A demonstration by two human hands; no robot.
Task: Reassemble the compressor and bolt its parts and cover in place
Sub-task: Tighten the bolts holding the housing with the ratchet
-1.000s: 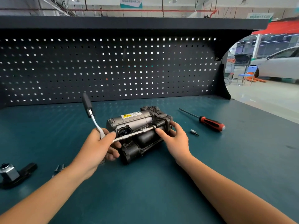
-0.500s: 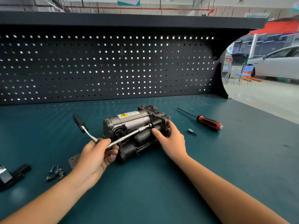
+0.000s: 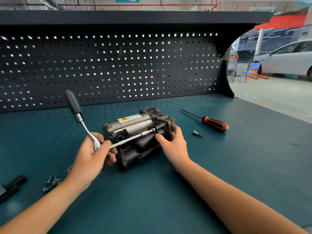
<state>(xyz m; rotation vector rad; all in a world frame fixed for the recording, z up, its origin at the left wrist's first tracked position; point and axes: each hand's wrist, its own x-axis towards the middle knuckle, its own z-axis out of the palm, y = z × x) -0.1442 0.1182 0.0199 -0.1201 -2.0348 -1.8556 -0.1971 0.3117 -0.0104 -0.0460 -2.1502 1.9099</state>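
The compressor (image 3: 135, 127), a grey motor cylinder with a yellow warning label on a black body, lies on the teal bench in the middle. My left hand (image 3: 92, 152) grips the head of a ratchet wrench (image 3: 79, 115); its black handle points up and back. The wrench's long extension bar (image 3: 130, 138) runs right along the compressor to a socket near the black end block. My right hand (image 3: 173, 142) holds the compressor's right end, thumb on the front and fingers curled round the back.
A red-and-black screwdriver (image 3: 214, 123) and a small loose bit (image 3: 197, 133) lie right of the compressor. Loose bolts (image 3: 51, 182) and a black part (image 3: 12, 186) sit at the left front. A black pegboard (image 3: 108, 68) closes the bench's back.
The ratchet handle swung down to the left half a second ago and has now swung back up. My right hand has stayed on the compressor's end.
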